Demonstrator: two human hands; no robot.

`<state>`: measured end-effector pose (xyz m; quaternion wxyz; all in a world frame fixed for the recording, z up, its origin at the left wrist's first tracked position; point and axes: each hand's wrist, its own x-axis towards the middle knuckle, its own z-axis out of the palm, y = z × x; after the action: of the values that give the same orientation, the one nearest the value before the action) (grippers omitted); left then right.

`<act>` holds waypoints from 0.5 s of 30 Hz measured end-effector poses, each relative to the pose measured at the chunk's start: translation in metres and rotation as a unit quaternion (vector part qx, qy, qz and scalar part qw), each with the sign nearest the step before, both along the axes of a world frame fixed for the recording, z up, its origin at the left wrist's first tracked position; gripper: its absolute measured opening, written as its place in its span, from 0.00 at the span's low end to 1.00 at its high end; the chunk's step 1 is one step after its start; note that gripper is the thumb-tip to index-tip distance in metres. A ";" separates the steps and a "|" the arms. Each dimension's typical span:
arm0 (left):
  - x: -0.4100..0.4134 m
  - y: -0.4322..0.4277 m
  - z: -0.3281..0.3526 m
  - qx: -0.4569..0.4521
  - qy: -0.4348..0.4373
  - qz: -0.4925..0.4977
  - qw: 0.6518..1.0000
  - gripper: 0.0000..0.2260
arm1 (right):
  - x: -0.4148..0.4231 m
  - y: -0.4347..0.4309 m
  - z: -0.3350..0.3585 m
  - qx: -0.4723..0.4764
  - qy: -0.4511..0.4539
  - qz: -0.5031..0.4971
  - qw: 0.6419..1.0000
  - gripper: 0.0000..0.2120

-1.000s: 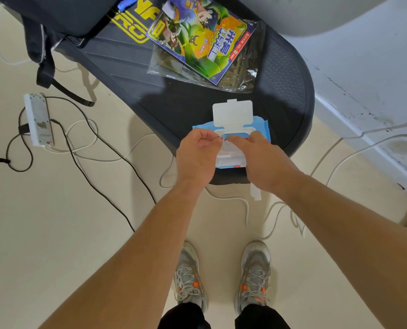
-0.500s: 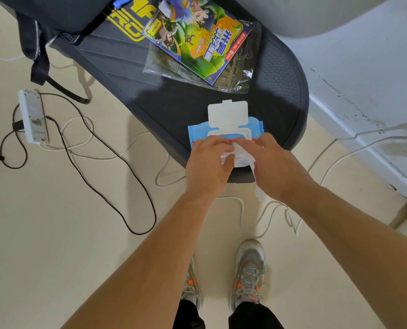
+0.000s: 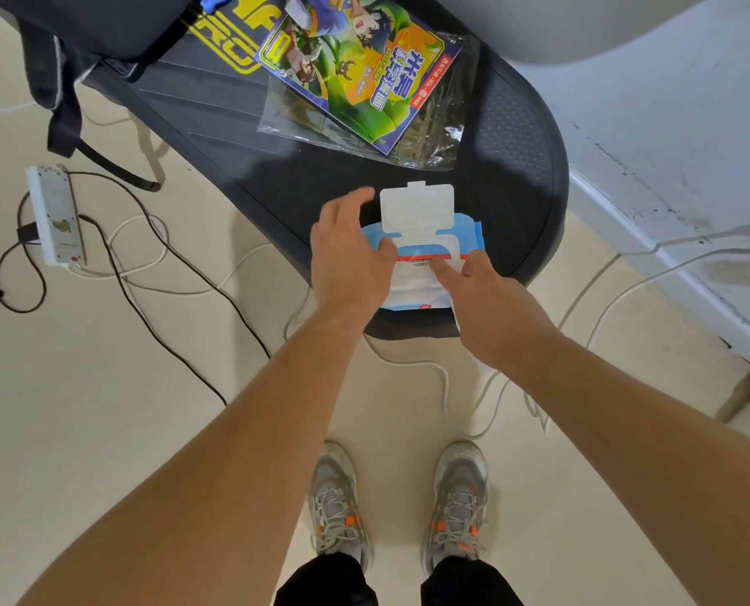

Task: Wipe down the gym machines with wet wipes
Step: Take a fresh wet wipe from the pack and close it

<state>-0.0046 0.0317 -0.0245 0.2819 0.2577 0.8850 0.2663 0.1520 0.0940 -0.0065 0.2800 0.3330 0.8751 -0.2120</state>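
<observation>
Item: blue-and-white soft wet-wipe pack (image 3: 416,287), lid open, lying at the near end of the dark rounded machine platform (image 3: 517,146). Your left hand (image 3: 350,260) is resting spread-fingered on it; your right hand (image 3: 493,301) is pressing one straight forefinger onto its top.

Grey sneakers (image 3: 334,503) with orange accents and black trousers (image 3: 326,581).

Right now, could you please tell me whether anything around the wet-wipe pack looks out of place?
Yes: a comic book in a clear sleeve and a black bag lie on the dark machine deck, in the way of wiping. On the floor, loose cables sprawl from a white power strip, a likely trip hazard.
</observation>
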 end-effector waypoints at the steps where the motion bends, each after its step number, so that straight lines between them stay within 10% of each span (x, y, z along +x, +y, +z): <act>1: -0.003 0.004 -0.001 -0.019 -0.028 -0.016 0.999 0.30 | 0.000 0.001 -0.001 -0.004 0.004 -0.001 1.000 0.36; 15: 0.004 -0.005 0.006 0.024 -0.032 -0.065 0.997 0.13 | 0.003 0.010 -0.006 -0.025 -0.005 0.055 0.998 0.41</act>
<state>-0.0006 0.0272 -0.0181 0.3208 0.3129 0.8501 0.2767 0.1552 0.1042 -0.0126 0.3040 0.2781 0.8851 -0.2163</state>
